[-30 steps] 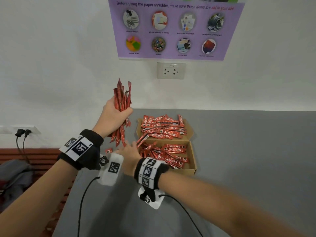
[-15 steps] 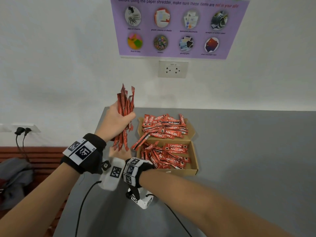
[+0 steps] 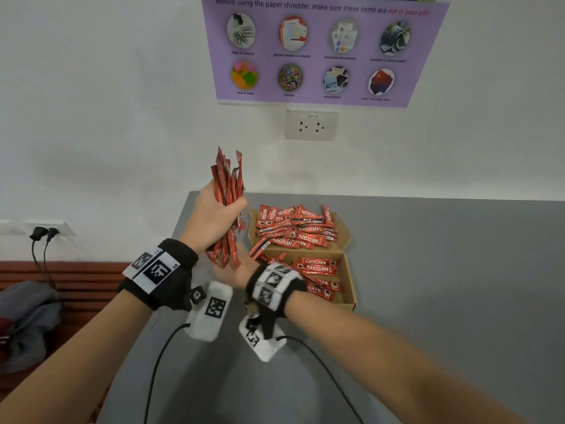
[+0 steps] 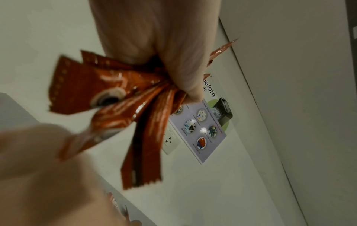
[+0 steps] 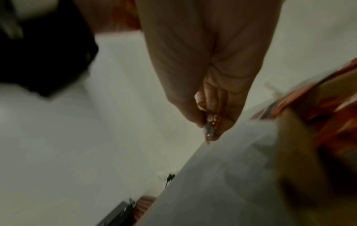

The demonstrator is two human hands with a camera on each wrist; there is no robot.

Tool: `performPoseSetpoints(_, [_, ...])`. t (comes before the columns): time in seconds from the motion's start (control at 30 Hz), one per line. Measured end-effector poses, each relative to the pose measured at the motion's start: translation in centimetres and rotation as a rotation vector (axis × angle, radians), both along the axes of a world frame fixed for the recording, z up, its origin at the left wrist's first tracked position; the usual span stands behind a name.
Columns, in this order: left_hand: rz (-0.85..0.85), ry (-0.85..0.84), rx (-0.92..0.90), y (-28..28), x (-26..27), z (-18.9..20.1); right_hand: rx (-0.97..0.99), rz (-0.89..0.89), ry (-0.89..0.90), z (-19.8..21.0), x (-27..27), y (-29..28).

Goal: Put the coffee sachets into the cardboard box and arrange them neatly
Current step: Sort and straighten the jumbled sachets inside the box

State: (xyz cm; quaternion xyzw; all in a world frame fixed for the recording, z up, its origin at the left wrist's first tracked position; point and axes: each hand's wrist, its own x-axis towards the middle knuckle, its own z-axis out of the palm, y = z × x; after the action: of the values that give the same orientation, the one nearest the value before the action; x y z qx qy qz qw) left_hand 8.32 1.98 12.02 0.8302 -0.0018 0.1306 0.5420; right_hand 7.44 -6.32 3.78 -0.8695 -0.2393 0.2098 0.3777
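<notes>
From the head view, my left hand (image 3: 214,221) holds a bundle of coffee sachets (image 3: 227,191) upright, fingers wrapped round its middle, I judge so the ends can be evened before it goes into the cardboard box (image 3: 347,270) just beside it on the grey table (image 3: 443,270), where loose sachets already lie jumbled. My right hand (image 3: 237,269) sits under the bundle's lower ends. At the left wrist, the fingers (image 4: 185,65) clamp the fanned-out strips tight. At the right wrist the picture is blurred; thumb and fingers (image 5: 218,107) seem pressed together, pinching a small red sachet end, though I can't tell for certain.
</notes>
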Motion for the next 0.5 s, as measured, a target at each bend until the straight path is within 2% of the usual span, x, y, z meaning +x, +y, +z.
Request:
performPoseSetpoints(0.13, [-0.002, -0.027, -0.024, -1.2, 0.1, -0.4, 0.108, -0.086, -0.114, 1.0, 1.3, -3.4])
performPoseSetpoints(0.23, [-0.023, -0.038, -0.021, -2.1, 0.1, -1.0, 0.155, -0.203, -0.072, 2.0, 1.9, -6.7])
performPoseSetpoints(0.33, [0.008, 0.020, -0.083, -2.8, 0.3, -1.8, 0.338, -0.352, -0.024, 2.3, 1.7, -9.2])
performPoseSetpoints(0.4, [0.047, 0.043, -0.165, -3.3, 0.5, -2.4, 0.411, -0.340, -0.017, 2.7, 0.1, -9.4])
performPoseSetpoints(0.5, [0.131, 0.028, -0.258, -4.2, 0.9, -2.7, 0.341, -0.298, -0.048, 1.8, -2.3, -8.7])
